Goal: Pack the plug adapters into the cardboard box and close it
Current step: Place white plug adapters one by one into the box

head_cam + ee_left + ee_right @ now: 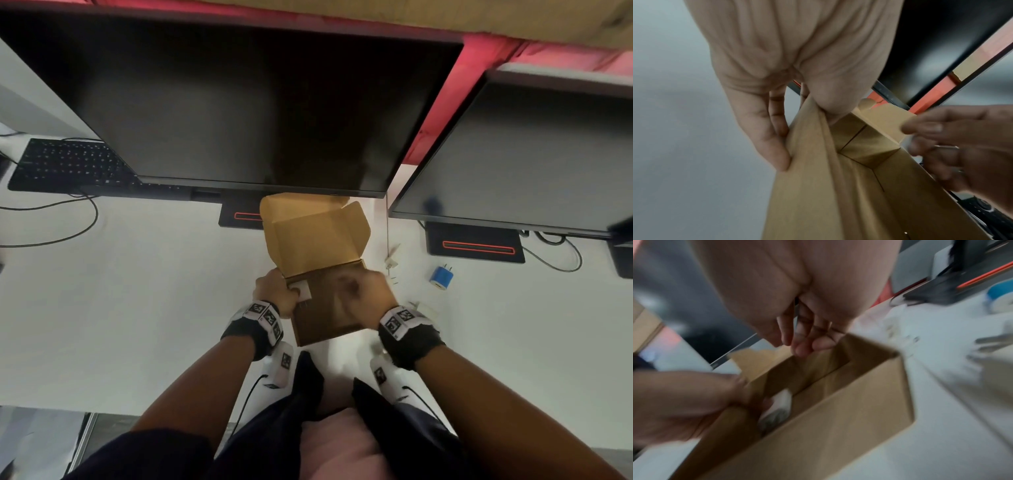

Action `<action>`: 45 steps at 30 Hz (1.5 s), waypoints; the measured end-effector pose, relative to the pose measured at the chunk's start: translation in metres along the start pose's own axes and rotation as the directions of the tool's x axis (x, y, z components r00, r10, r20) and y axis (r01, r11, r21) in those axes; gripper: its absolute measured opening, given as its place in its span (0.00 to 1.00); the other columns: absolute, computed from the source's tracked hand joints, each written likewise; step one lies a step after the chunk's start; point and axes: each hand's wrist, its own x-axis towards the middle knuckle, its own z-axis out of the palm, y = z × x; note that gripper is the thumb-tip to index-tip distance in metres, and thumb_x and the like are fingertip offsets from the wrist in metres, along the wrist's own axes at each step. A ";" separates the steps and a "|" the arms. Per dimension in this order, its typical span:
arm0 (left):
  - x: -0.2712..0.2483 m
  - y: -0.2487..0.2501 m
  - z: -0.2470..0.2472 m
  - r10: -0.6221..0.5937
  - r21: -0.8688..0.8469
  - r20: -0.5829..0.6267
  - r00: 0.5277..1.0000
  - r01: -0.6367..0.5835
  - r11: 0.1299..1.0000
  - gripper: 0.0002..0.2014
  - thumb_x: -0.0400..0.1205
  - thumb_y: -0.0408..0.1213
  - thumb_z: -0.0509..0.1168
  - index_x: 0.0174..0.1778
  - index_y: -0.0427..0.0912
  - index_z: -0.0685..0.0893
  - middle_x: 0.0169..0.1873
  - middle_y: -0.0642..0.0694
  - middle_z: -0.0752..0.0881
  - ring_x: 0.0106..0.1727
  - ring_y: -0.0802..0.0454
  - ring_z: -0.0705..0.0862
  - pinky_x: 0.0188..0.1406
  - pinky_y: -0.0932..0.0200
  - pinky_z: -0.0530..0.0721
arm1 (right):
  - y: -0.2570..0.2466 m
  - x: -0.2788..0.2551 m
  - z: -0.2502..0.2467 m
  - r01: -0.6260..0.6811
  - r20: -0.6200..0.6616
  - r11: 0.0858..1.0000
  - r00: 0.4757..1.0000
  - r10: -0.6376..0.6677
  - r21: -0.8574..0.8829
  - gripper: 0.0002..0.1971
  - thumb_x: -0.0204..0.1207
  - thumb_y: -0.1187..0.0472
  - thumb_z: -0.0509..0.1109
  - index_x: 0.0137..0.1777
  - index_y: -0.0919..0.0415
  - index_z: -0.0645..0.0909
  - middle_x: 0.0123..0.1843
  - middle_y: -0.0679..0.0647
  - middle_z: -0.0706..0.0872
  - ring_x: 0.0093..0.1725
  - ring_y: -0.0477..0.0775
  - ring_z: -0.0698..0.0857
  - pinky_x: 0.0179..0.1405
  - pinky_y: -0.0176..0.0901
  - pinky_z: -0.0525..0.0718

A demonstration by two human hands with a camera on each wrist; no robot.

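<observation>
Your left hand (275,291) is pinching the near-left wall of the cardboard box (325,322), thumb inside beside a white adapter (301,291), while your right hand (366,291) is hovering over the opening with fingers loosely curled, seemingly holding nothing, though blur is hiding detail. Farther right of that hand, the blue adapter (441,277) is lying on the table (154,291); only the head view is showing it clearly, and the box lid is standing open beyond.
</observation>
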 end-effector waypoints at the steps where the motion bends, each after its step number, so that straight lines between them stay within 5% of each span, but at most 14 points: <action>1: 0.003 -0.002 -0.001 -0.006 -0.001 0.000 1.000 0.006 1.000 0.07 0.82 0.39 0.67 0.54 0.44 0.84 0.56 0.38 0.94 0.58 0.34 0.92 0.56 0.50 0.89 | 0.009 0.001 -0.011 -0.036 -0.107 0.999 0.994 0.037 0.012 0.08 0.77 0.65 0.70 0.51 0.56 0.90 0.47 0.52 0.93 0.44 0.54 0.89 0.52 0.47 0.87; 4: 0.010 -0.006 -0.008 -0.035 -0.050 0.003 0.999 0.035 0.998 0.12 0.79 0.39 0.68 0.57 0.44 0.88 0.53 0.38 0.95 0.52 0.34 0.95 0.55 0.44 0.96 | 0.043 0.012 -0.035 -0.293 -0.214 0.956 0.934 0.287 0.005 0.04 0.81 0.60 0.70 0.53 0.56 0.85 0.50 0.53 0.90 0.46 0.53 0.87 0.49 0.45 0.84; 8: 0.007 -0.001 -0.019 -0.068 -0.135 0.064 0.996 0.076 0.988 0.12 0.84 0.32 0.68 0.63 0.41 0.88 0.55 0.38 0.93 0.49 0.37 0.96 0.45 0.40 0.99 | 0.071 0.032 -0.052 -0.451 -0.082 0.866 0.892 0.444 -0.214 0.16 0.82 0.63 0.69 0.69 0.54 0.77 0.64 0.63 0.79 0.53 0.61 0.83 0.56 0.50 0.83; 11: 0.006 -0.001 -0.021 -0.094 -0.171 0.093 0.991 0.109 0.979 0.13 0.84 0.30 0.67 0.65 0.40 0.88 0.58 0.37 0.92 0.51 0.38 0.95 0.43 0.42 0.99 | 0.076 0.043 -0.054 -0.404 0.024 0.836 0.896 0.444 -0.371 0.27 0.77 0.72 0.69 0.74 0.50 0.75 0.67 0.63 0.73 0.58 0.68 0.85 0.62 0.55 0.86; 16: 0.008 -0.003 -0.022 -0.090 -0.203 0.129 0.988 0.115 0.972 0.15 0.85 0.31 0.67 0.67 0.41 0.86 0.61 0.36 0.92 0.53 0.36 0.96 0.44 0.39 0.99 | 0.089 0.044 -0.048 -0.368 0.001 0.816 0.911 0.412 -0.445 0.26 0.77 0.71 0.72 0.73 0.52 0.76 0.65 0.62 0.78 0.61 0.67 0.84 0.62 0.56 0.87; 21: 0.009 -0.005 -0.020 -0.086 -0.240 0.145 0.986 0.120 0.963 0.17 0.85 0.29 0.66 0.70 0.42 0.85 0.63 0.37 0.91 0.57 0.36 0.95 0.44 0.41 0.99 | 0.089 0.027 -0.046 -0.461 -0.208 0.873 0.880 0.427 -0.157 0.23 0.78 0.65 0.74 0.72 0.52 0.79 0.64 0.62 0.78 0.47 0.57 0.82 0.52 0.44 0.81; 26: 0.011 -0.006 -0.020 -0.080 -0.247 0.163 0.983 0.119 0.962 0.19 0.86 0.30 0.67 0.73 0.45 0.83 0.65 0.38 0.90 0.58 0.38 0.93 0.30 0.54 0.96 | 0.056 -0.005 -0.046 -0.218 -0.342 0.974 0.912 0.226 0.062 0.21 0.73 0.55 0.82 0.65 0.50 0.83 0.61 0.52 0.78 0.44 0.48 0.84 0.47 0.38 0.85; 30: 0.012 -0.007 -0.021 -0.058 -0.251 0.175 0.983 0.101 0.963 0.18 0.86 0.30 0.66 0.72 0.45 0.83 0.63 0.39 0.90 0.51 0.43 0.92 0.34 0.52 0.97 | 0.018 -0.012 -0.029 -0.031 -0.109 0.996 0.993 0.040 0.078 0.19 0.77 0.59 0.77 0.65 0.44 0.77 0.57 0.50 0.84 0.46 0.48 0.85 0.46 0.43 0.88; 34: 0.012 -0.009 -0.020 -0.059 -0.268 0.170 0.984 0.104 0.958 0.19 0.85 0.29 0.66 0.73 0.44 0.83 0.64 0.38 0.90 0.55 0.40 0.92 0.32 0.52 0.96 | -0.008 0.004 0.003 -0.184 0.148 0.983 0.972 0.183 -0.008 0.18 0.75 0.60 0.78 0.60 0.49 0.77 0.49 0.51 0.88 0.44 0.53 0.87 0.42 0.44 0.86; 39: 0.013 -0.010 -0.019 -0.041 -0.277 0.161 0.986 0.085 0.957 0.18 0.85 0.30 0.66 0.72 0.44 0.83 0.63 0.39 0.90 0.48 0.45 0.91 0.33 0.53 0.97 | -0.017 0.029 0.035 -0.314 0.148 0.939 0.931 0.334 -0.142 0.05 0.76 0.60 0.77 0.45 0.57 0.83 0.49 0.53 0.87 0.46 0.54 0.85 0.40 0.42 0.81; 45: 0.013 -0.009 -0.014 -0.074 -0.286 0.137 0.988 0.111 0.952 0.17 0.84 0.32 0.66 0.69 0.42 0.83 0.62 0.37 0.91 0.56 0.37 0.94 0.47 0.40 0.99 | -0.018 0.036 0.050 -0.228 0.120 0.960 0.961 0.248 -0.164 0.04 0.80 0.60 0.73 0.45 0.60 0.84 0.49 0.55 0.86 0.49 0.56 0.86 0.50 0.45 0.84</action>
